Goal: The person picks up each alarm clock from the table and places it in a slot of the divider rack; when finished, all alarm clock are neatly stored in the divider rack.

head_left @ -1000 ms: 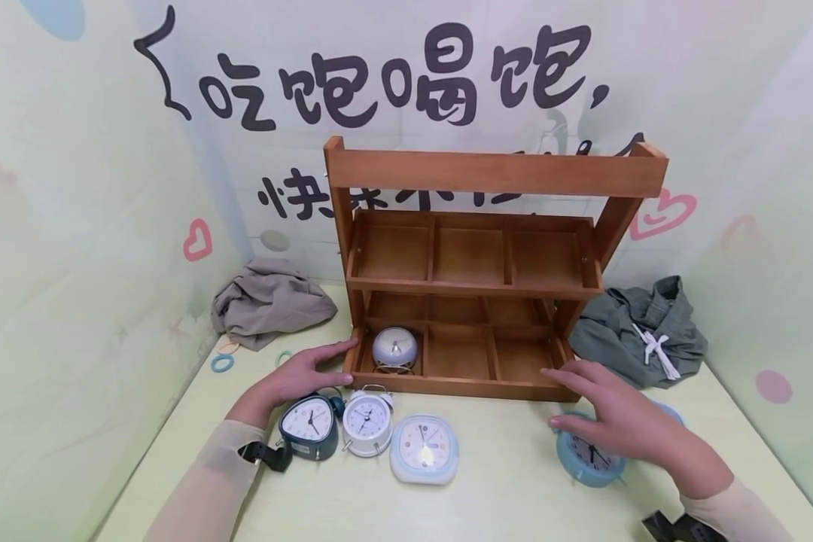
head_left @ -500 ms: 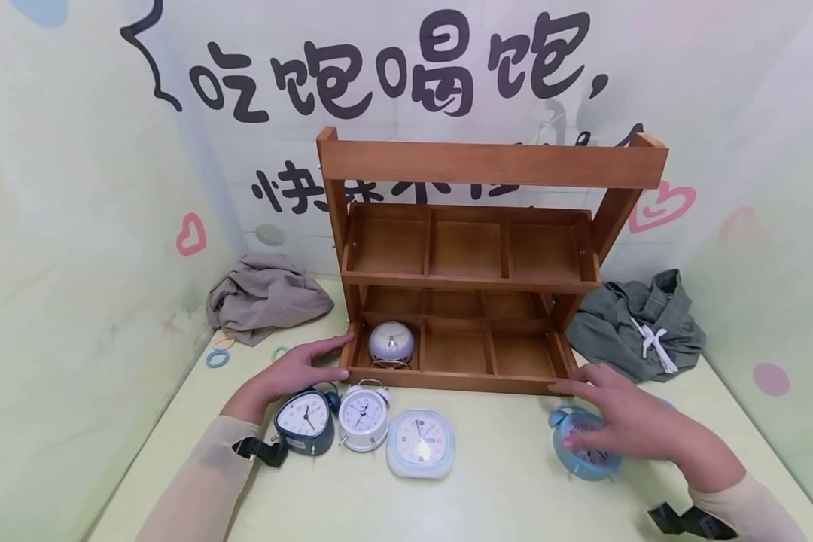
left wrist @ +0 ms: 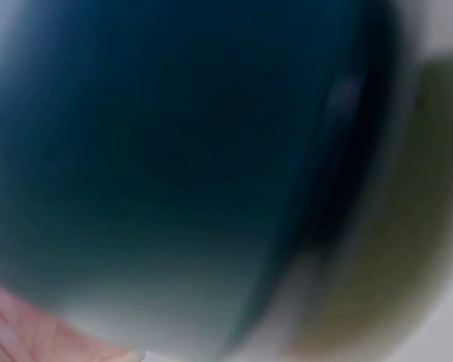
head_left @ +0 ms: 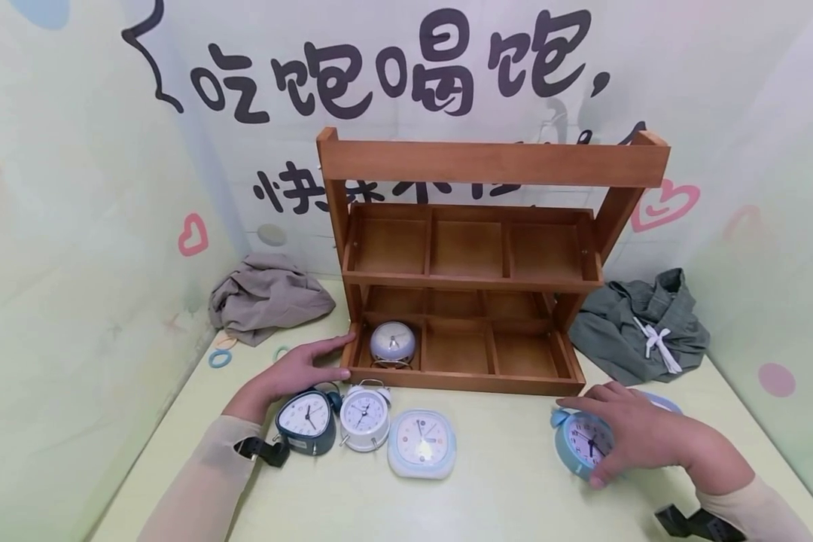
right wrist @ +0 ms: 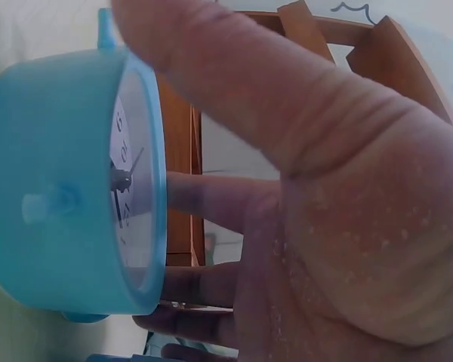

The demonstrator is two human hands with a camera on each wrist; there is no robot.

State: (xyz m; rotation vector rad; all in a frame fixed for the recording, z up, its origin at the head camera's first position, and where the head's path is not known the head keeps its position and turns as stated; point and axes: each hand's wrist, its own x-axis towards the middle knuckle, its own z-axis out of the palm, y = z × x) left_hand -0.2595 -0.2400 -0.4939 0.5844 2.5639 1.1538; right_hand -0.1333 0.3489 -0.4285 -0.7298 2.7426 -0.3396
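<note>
The right hand (head_left: 640,436) lies at 4 o'clock on the pale green desk (head_left: 508,497), palm down, forearm entering from the lower right corner. Its grip is curled round the round light-blue alarm clock (head_left: 586,444): thumb across the top, fingers over the dial side, as the right wrist view confirms (right wrist: 68,188). The clock stands upright on the desk, just in front of the right corner of the two-tier brown wooden compartment rack (head_left: 470,263).

The left hand (head_left: 298,373) lies at 8 o'clock, fingers straight and released, fingertips touching the rack's lower left corner. Just beside its wrist stands a dark-blue triangular alarm clock (head_left: 306,421); the left wrist view shows only a blurred dark-blue surface.

A lilac round clock (head_left: 392,343) sits in the lower tier's front left compartment. Crumpled grey cloths lie at 10 o'clock (head_left: 267,297) and 2 o'clock (head_left: 640,324). Pale walls bearing black characters enclose the desk.
</note>
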